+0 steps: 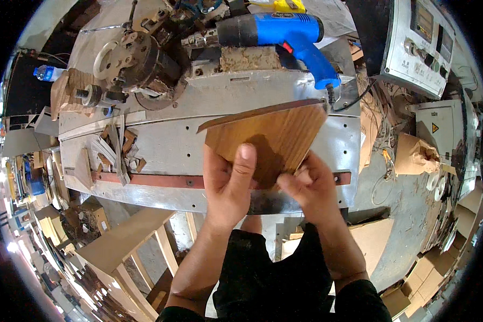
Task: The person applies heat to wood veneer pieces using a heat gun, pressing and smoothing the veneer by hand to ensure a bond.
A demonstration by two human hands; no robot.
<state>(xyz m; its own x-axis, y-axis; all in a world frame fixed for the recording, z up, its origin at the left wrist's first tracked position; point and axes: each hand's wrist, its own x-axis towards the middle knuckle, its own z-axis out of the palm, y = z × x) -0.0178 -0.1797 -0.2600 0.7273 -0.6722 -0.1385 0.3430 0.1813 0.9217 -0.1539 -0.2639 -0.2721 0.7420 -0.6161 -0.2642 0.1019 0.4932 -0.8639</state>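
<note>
A brown wood-grain panel point(273, 131) with slanted sides is tilted up over the near part of a metal machine table point(166, 137). A darker strip point(263, 114) runs along its far edge and sticks out past the left corner. My left hand point(228, 174) grips the panel's lower left, thumb flat on the face and fingers behind it. At the lower right edge, my right hand point(308, 188) is closed with thumb and fingertips pinching the panel's side. The fingers behind the panel are hidden.
A blue heat gun point(284, 32) lies across the machine's back part, its cord running right. Left of it stands a dirty round machine head point(139, 64). Offcut strips point(115, 153) are piled at the table's left. A control box point(418, 45) stands at far right, a wooden rack point(129, 236) at lower left.
</note>
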